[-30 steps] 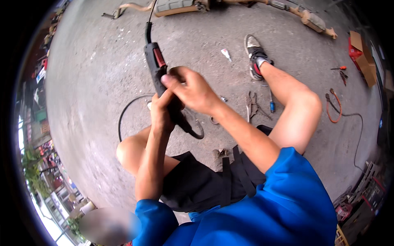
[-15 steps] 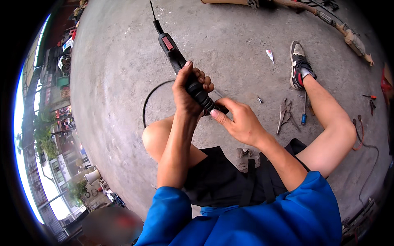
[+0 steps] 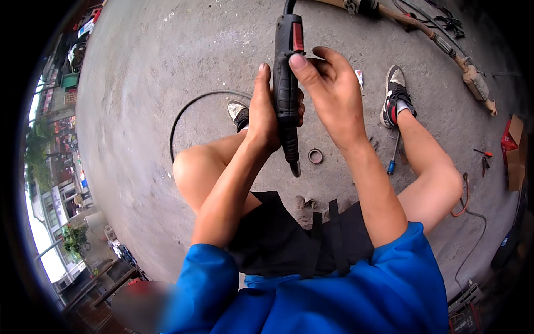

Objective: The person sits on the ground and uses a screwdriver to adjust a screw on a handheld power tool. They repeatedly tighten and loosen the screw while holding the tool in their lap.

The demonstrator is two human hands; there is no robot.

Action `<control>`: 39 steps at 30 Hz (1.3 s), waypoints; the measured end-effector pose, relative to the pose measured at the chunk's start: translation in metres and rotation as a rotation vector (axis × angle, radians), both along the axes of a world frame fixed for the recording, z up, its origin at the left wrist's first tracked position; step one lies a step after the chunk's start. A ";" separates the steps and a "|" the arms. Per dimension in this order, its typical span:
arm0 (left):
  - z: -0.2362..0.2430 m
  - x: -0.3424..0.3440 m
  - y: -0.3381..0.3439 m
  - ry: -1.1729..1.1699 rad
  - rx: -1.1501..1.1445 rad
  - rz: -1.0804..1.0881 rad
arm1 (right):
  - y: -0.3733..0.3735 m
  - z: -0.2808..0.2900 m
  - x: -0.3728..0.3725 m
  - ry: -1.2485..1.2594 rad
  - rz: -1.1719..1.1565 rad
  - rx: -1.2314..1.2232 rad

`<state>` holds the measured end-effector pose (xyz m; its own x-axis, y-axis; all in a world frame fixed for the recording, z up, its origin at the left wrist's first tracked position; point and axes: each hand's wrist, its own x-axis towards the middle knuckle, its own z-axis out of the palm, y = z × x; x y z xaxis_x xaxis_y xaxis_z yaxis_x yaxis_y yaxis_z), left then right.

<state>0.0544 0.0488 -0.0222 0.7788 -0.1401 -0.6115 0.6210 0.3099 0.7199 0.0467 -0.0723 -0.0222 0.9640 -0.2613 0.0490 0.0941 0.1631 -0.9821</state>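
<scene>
My left hand (image 3: 263,114) is wrapped round a black electric die grinder (image 3: 287,83), held upright in front of me. Its cord end with the red switch (image 3: 297,37) points away, and its narrow ridged nose points toward my lap. At the grinder's right side is my right hand (image 3: 336,94), fingers loosely bent and apart. The thumb tip rests by the lower end of the switch; whether it presses cannot be seen. On the ground beyond the nose lies a small round ring (image 3: 315,156).
A black cable (image 3: 183,106) curves over the concrete at left. Near my right shoe (image 3: 396,94) lies a blue-handled screwdriver (image 3: 391,166). A rusty exhaust pipe (image 3: 473,83) lies at far right. An open cardboard box (image 3: 515,153) stands at the right edge.
The grinder has swung from leaning left to nearly upright, its cord end nearer. My right hand has left the nose end and moved up beside the switch. The ring has come into view.
</scene>
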 end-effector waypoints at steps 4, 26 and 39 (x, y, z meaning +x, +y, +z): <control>0.001 -0.014 -0.012 -0.055 0.082 0.044 | 0.005 0.002 0.019 0.134 0.324 0.054; -0.033 -0.013 0.139 -0.172 0.048 0.223 | -0.086 -0.344 -0.113 0.912 0.226 -0.860; -0.043 -0.002 0.119 -0.101 -0.032 0.163 | -0.069 -0.366 -0.057 0.958 -0.015 -0.994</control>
